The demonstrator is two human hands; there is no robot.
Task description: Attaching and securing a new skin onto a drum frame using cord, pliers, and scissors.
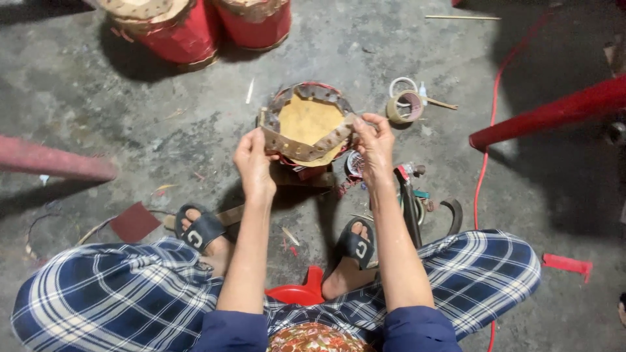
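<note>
A small round drum (308,121) with a tan skin top rests on the concrete floor in front of me. A brown leather strip with punched holes (301,146) runs around its near rim. My left hand (254,164) pinches the strip at the drum's left side. My right hand (375,145) grips the strip's other end at the right side. Both arms reach out from between my knees in blue plaid trousers.
Two red drums (195,29) stand at the back left. Rolls of tape (404,104) lie right of the small drum, pliers and small tools (414,195) beside my right foot. A red bar (554,112) slants at right, a red cord (486,150) trails down, a red stool (300,293) under me.
</note>
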